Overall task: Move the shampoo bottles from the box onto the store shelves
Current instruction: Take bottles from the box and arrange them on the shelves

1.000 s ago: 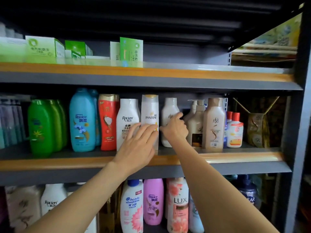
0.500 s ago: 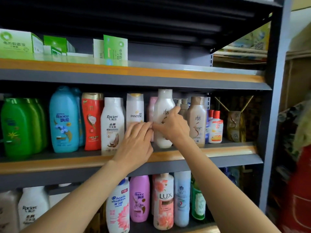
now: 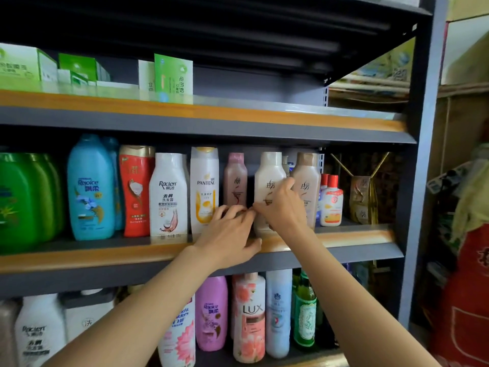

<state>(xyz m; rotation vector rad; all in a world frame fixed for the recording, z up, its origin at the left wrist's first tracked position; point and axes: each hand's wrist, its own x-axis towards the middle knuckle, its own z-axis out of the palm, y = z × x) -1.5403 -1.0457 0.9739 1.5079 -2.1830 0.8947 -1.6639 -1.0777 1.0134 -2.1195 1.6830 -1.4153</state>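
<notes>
Both hands (image 3: 254, 221) at middle shelf (image 3: 79, 256) edge — pink bottle (image 3: 235, 178), cream bottle (image 3: 268, 178), gap between

Two bare forearms, no sleeves, left hand (image 3: 227, 234), right hand (image 3: 281, 207)

A grey metal rack carries everything, and its middle shelf (image 3: 344, 238), edged with a wood-coloured strip, is the landmark. Standing on it from the left: green bottles (image 3: 23, 197), a blue Rejoice bottle (image 3: 90, 189), a red bottle (image 3: 136, 192), a white Racien bottle (image 3: 168, 194), a Pantene bottle (image 3: 204, 184), a pink bottle (image 3: 235, 178), a cream bottle (image 3: 268, 176), a tan bottle (image 3: 307, 181), small red-capped bottles (image 3: 332, 201) and a gold gift bag (image 3: 362, 198). The shelf above (image 3: 264, 115) holds green boxes (image 3: 173, 75). The shelf below holds a Lux bottle (image 3: 250, 316) and other bottles.
</notes>
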